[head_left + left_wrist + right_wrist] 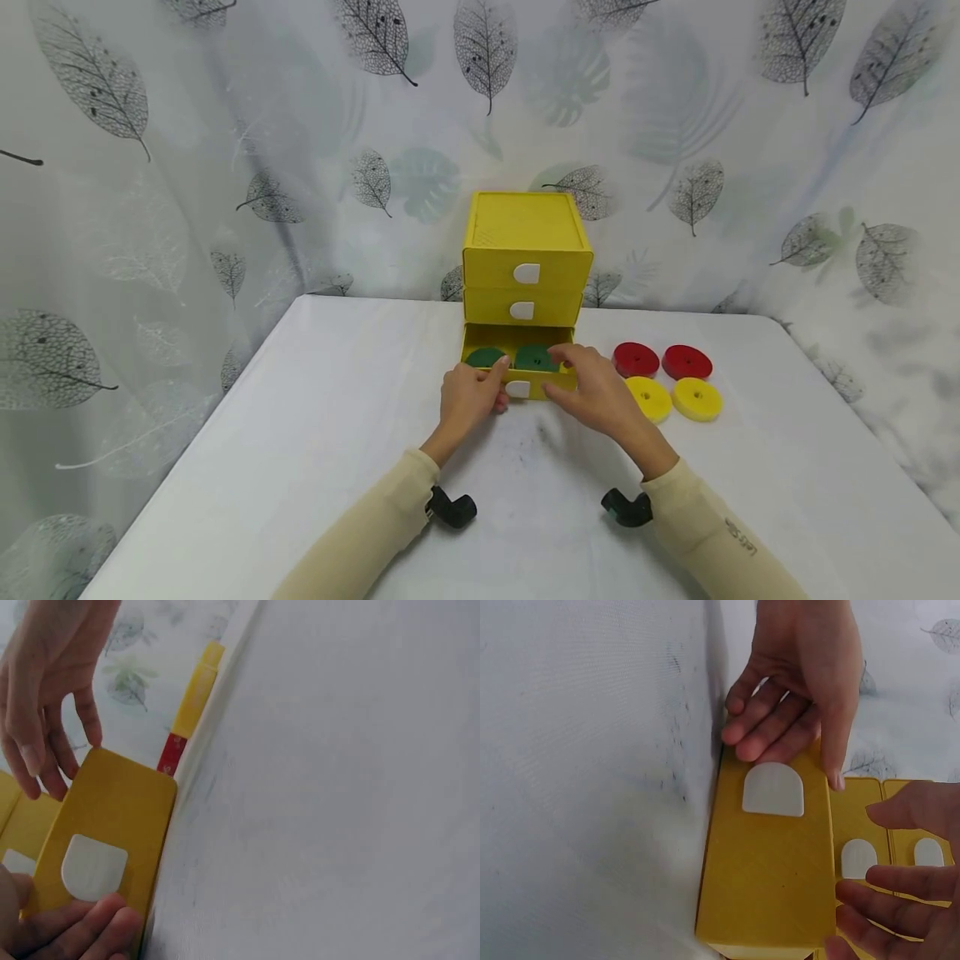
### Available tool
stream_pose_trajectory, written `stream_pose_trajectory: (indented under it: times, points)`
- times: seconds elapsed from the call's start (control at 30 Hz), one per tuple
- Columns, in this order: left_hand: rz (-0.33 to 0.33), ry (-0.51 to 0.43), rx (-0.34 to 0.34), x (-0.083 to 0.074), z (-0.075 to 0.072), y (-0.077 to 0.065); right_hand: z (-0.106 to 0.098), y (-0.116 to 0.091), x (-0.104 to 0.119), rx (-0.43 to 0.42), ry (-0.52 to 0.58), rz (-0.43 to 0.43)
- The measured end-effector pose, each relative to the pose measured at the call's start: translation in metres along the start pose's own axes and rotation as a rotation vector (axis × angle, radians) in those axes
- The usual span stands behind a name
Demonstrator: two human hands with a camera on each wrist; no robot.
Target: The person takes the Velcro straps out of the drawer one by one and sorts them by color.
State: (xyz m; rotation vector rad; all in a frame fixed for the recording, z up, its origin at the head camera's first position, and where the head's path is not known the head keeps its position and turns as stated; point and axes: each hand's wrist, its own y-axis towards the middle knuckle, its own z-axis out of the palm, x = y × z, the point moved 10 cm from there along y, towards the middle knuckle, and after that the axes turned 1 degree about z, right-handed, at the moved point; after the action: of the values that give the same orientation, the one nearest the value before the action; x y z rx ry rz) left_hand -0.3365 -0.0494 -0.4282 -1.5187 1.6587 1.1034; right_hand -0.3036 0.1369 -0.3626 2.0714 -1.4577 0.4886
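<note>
The bottom drawer (769,877) of a small yellow three-drawer cabinet (527,225) is pulled out. Inside it lie two green discs (485,357), one at the left and one (532,358) at the right. My left hand (468,398) pinches the left part of the drawer front, thumb over the top edge and fingers against the face beside the white pull tab (773,790). Over the drawer's right end is my right hand (597,393), thumb and fingers spread apart, fingertips close above the right green disc. Nothing shows between them in the right wrist view.
Right of the cabinet, two red discs (636,359) lie behind two yellow discs (697,399) on the white table (360,400). The upper two drawers are closed, each with a white tab. A leaf-patterned curtain (300,125) hangs close behind the cabinet.
</note>
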Motion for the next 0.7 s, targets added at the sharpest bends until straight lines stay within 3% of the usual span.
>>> stream_pose_trajectory:
  times: [0.43, 0.7]
  points:
    - [0.061, -0.011, 0.079, -0.004, -0.003, -0.025, -0.005, 0.001, -0.002, -0.012, -0.016, 0.003]
    - [0.086, -0.038, 0.114, -0.004, -0.006, -0.04, 0.001, 0.004, -0.009, 0.066, -0.036, 0.033]
